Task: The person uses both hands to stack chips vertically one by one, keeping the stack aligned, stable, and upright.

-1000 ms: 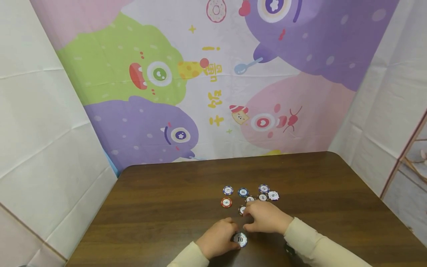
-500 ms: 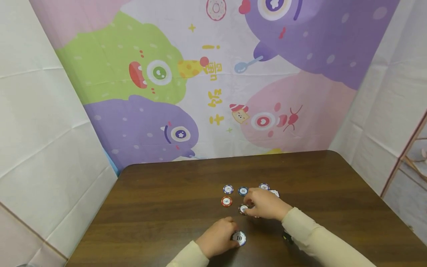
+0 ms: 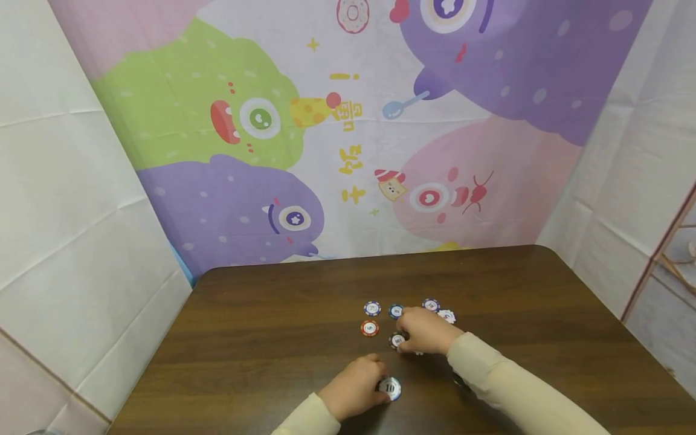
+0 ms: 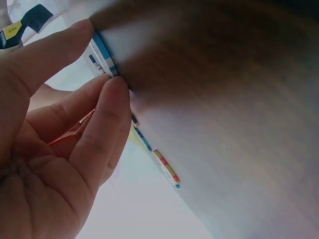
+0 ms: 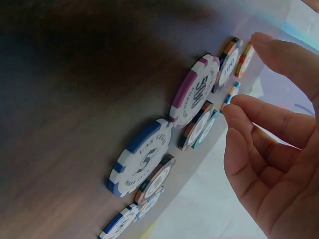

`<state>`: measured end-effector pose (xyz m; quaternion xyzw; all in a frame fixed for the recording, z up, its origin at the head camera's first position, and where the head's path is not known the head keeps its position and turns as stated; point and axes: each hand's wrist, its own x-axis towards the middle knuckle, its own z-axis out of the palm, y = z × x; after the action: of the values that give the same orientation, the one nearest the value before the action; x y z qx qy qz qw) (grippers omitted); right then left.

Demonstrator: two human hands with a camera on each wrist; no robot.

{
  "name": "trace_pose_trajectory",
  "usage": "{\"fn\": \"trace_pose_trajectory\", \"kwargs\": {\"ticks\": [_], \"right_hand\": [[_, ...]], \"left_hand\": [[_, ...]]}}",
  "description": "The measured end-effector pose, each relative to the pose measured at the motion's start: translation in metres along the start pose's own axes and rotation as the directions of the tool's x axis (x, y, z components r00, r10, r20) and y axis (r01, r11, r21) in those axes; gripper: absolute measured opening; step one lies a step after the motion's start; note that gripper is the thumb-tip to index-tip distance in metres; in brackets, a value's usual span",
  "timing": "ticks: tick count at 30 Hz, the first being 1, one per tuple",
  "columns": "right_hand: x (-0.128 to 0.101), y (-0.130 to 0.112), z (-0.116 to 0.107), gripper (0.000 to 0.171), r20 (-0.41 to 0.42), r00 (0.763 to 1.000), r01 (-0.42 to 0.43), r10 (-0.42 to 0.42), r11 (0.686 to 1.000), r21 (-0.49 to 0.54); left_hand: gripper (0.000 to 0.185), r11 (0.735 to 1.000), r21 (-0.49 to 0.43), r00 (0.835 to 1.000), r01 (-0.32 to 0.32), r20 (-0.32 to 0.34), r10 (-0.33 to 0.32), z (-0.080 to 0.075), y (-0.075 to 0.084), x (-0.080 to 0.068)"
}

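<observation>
My left hand (image 3: 356, 386) pinches a white poker chip (image 3: 389, 388) marked 10 near the table's front; in the left wrist view the blue and white edge of the chip (image 4: 103, 54) shows between thumb and fingertips. Farther off, my right hand (image 3: 426, 330) hovers over the group of chips, its thumb close to a dark-edged chip (image 3: 398, 341) and its fingers near a blue chip (image 3: 396, 311). Seen from the right wrist, the thumb stands apart from bent fingers with nothing gripped. A purple-edged 500 chip (image 5: 196, 90) and a blue-edged chip (image 5: 141, 157) lie close by.
On the brown table (image 3: 261, 338), a red chip (image 3: 370, 328) and a blue-white chip (image 3: 372, 308) lie left of the right hand. Behind it are a purple-blue chip (image 3: 431, 305) and a white-faced chip (image 3: 447, 316). A cartoon cloth (image 3: 348, 229) hangs at the table's far edge.
My right hand has moved away from my body, farther over the chips, and now covers the middle ones. The left hand stays nearly still with its chip.
</observation>
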<state>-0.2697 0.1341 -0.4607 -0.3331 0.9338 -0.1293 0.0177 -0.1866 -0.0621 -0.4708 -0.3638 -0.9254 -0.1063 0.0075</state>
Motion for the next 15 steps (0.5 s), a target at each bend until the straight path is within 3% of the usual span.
{"fn": "trace_pose_trajectory", "kwargs": {"ticks": [15], "right_hand": [[0.006, -0.0059, 0.006, 0.02, 0.003, 0.999, -0.042, 0.043, 0.995, -0.09]], "left_hand": [[0.023, 1.0, 0.008, 1.0, -0.004, -0.017, 0.004, -0.0007, 0.0001, -0.001]]}}
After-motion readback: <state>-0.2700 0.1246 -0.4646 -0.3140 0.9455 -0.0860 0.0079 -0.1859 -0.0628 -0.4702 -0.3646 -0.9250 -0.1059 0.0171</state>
